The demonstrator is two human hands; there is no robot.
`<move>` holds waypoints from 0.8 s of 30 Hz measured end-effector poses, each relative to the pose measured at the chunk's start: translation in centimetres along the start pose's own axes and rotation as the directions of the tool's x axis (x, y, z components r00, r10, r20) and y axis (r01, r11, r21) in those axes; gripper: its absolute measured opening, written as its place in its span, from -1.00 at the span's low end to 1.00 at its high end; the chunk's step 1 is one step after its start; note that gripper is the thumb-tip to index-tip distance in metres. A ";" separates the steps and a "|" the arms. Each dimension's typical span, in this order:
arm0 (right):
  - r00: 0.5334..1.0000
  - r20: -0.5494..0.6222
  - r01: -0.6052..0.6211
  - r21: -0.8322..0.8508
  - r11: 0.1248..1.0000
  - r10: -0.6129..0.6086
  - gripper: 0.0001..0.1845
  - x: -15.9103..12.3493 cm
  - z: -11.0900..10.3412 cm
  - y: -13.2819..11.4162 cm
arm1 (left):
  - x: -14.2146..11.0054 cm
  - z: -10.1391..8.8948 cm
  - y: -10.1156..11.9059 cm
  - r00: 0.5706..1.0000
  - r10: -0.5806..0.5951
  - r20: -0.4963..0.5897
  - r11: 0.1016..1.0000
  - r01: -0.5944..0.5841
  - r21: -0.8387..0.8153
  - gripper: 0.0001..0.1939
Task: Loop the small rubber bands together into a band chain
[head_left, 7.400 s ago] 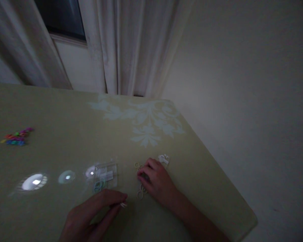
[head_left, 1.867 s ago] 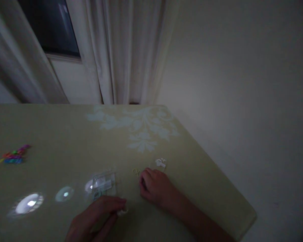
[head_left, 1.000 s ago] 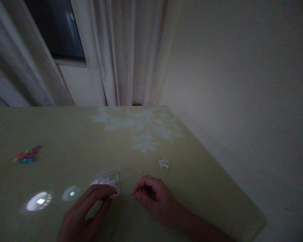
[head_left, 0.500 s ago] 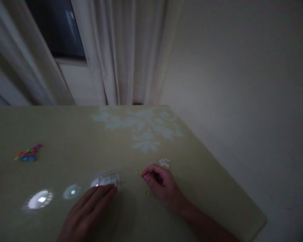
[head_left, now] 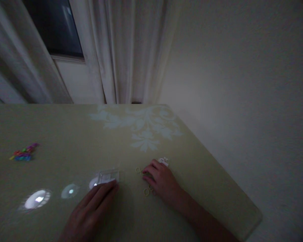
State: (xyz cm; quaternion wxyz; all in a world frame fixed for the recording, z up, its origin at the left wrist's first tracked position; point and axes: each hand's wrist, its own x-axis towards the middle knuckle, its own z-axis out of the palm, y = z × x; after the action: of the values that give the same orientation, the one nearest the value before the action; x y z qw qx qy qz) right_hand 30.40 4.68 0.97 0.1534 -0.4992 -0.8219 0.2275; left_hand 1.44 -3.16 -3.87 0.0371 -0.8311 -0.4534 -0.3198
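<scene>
My left hand (head_left: 92, 208) lies with its fingers stretched out over the near edge of a small clear plastic box (head_left: 109, 174), touching it. Inside the box something pale shows, too dim to name. To the right, my right hand (head_left: 161, 179) is low over the table, thumb and forefinger apart. Close to its fingertips is a pale yellow ring (head_left: 137, 170), with part of another against the forefinger. Below the thumb lies a second yellow ring (head_left: 146, 192), and one more beside it is partly covered by the hand. Small white pieces (head_left: 163, 160) lie just beyond the knuckles.
A heap of small bright coloured pieces (head_left: 24, 153) lies at the far left of the table (head_left: 73, 134). Lamp reflections glare on the tabletop near my left hand. The table's right edge slants toward a pale wall (head_left: 229, 84); curtains (head_left: 126, 50) hang behind.
The right thumb and forefinger, closer together before, have parted. Another ring now shows beside the lower one. My left hand stays at the box; the view has shifted slightly.
</scene>
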 end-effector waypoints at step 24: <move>0.981 0.188 0.026 0.157 0.987 -0.055 -0.92 -0.4 -3.7 1.1 | 2.2 -1.0 1.7 0.994 0.108 0.015 0.994 -0.108 -0.027 -0.59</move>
State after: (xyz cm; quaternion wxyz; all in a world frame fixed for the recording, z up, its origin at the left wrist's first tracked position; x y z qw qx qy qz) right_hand 33.20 5.60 3.48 0.1162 -0.4448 -0.8230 0.3338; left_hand 3.08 -2.89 -1.42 0.0400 -0.8573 -0.4041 -0.3164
